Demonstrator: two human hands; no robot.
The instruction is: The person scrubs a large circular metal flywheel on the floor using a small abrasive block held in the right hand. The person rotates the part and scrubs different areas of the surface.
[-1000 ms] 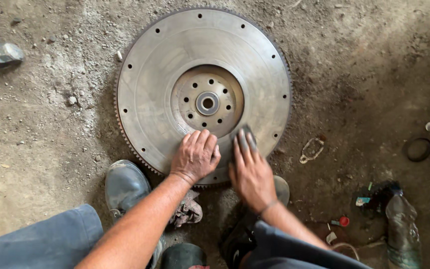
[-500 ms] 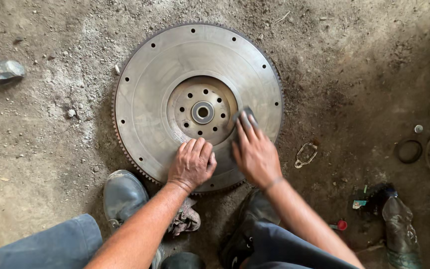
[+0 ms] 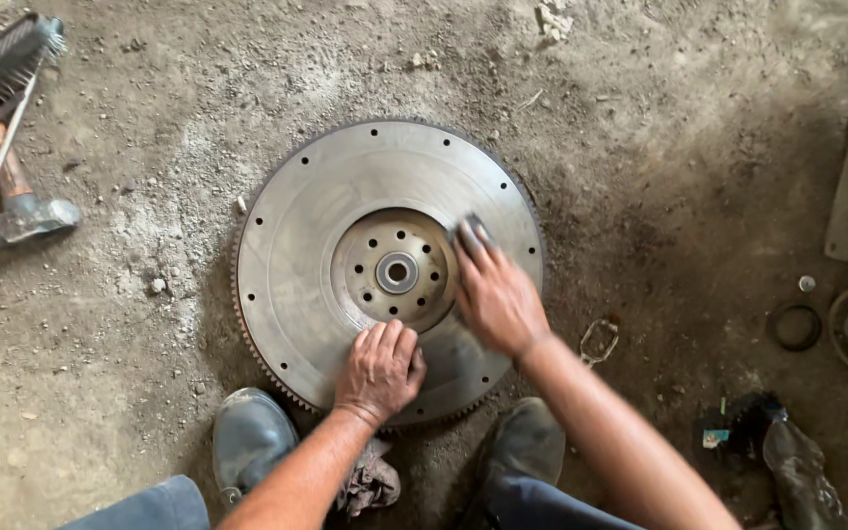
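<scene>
1. Hammer (image 3: 14,186): lies on the dirt floor (image 3: 699,128) well to the left of the flywheel, head toward the person, handle running away toward the top left. A wire brush (image 3: 7,57) sits across the far end of the handle.
2. Left shoe (image 3: 250,439): just below the flywheel's lower left rim, with a crumpled rag (image 3: 370,483) beside it.
3. Flywheel (image 3: 306,236): a large round steel disc lying flat on the floor, straight ahead of the person and within reach of both hands. Being round, it has no long axis; its toothed rim circles a smooth face, a recessed bolt-hole ring and a centre hub (image 3: 397,272).
4. Left hand (image 3: 378,371): pressed flat on the near part of the flywheel face, just below the hub recess, fingers together and pointing toward the centre. It grips nothing; it looks to be steadying the disc.
5. Right hand (image 3: 495,294): on the face just right of the hub, farther in than the left. Its fingertips press a small dark pad (image 3: 471,234), perhaps abrasive, against the metal. The hand is slightly blurred.
6. Rubber ring (image 3: 796,327): on the floor well right of the flywheel, with a small wire loop (image 3: 598,341) nearer the rim.
</scene>
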